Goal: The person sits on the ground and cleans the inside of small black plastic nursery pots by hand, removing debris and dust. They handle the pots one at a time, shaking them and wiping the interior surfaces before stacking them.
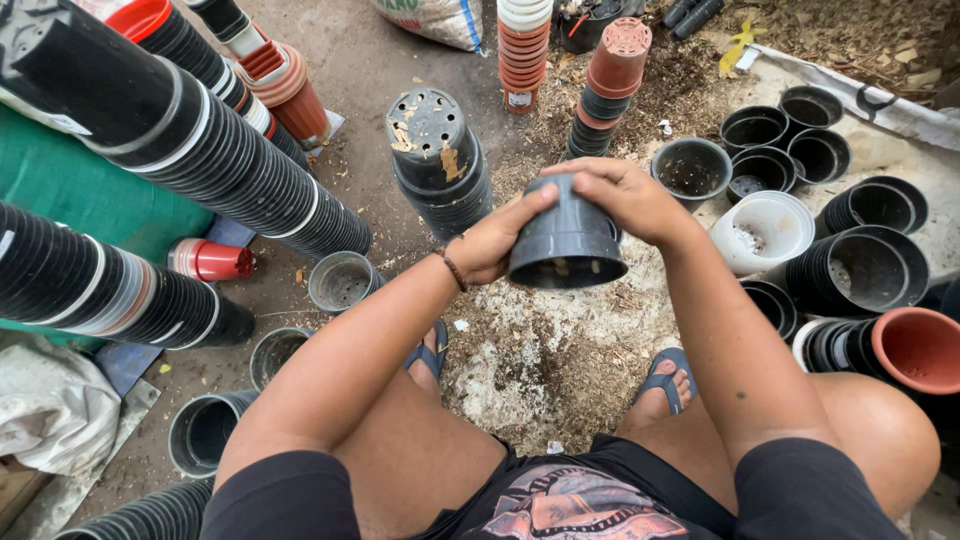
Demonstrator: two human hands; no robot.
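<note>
A dark grey plastic plant pot point(566, 240) is held upside down above the ground, its open mouth tilted towards me. My left hand point(492, 240) grips its left side with the thumb laid over the top. My right hand point(622, 195) covers the pot's base from above and from the right. Under the pot lies a patch of loose soil and wood chips point(545, 345) between my two sandalled feet.
Long stacks of black pots point(200, 150) lie on the left. An upside-down black stack point(438, 160) stands just ahead, with terracotta stacks point(612, 80) behind. Open black pots point(755, 130), a white pot point(765, 230) and a terracotta pot point(915, 348) crowd the right side.
</note>
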